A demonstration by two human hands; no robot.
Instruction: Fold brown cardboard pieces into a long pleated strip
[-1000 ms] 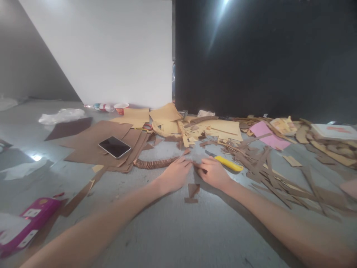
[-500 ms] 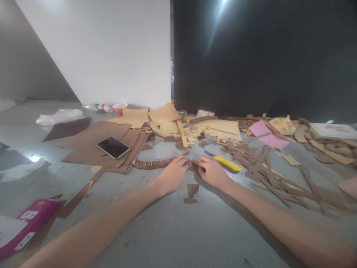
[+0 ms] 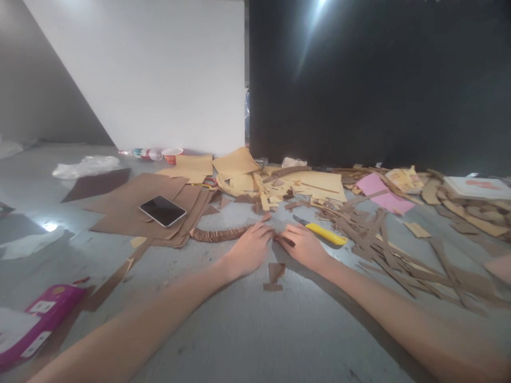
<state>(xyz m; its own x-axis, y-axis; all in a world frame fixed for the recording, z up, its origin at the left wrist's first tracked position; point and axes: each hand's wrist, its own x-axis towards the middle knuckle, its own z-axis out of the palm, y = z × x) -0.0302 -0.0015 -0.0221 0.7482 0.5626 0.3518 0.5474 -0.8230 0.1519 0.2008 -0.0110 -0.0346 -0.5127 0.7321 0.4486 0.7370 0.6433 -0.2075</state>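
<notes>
Both my hands meet on the grey floor at the end of a long pleated brown cardboard strip (image 3: 219, 234) that curves off to the left. My left hand (image 3: 249, 249) presses on the strip's right end with fingers curled. My right hand (image 3: 305, 246) pinches a small brown cardboard piece (image 3: 284, 240) against that end. A yellow utility knife (image 3: 324, 233) lies just beyond my right hand, blade pointing left. Two small brown offcuts (image 3: 275, 271) lie below my hands.
A phone (image 3: 163, 210) rests on brown cardboard sheets (image 3: 131, 205) at left. Tan sheets (image 3: 235, 162) and brown strips (image 3: 383, 239) litter the back and right, with a pink sheet (image 3: 379, 191). A magenta box (image 3: 35, 319) sits lower left; a cup (image 3: 173, 154) stands by the white wall.
My hands have barely moved; the fingers keep working at the strip's right end. The view has shifted slightly.
</notes>
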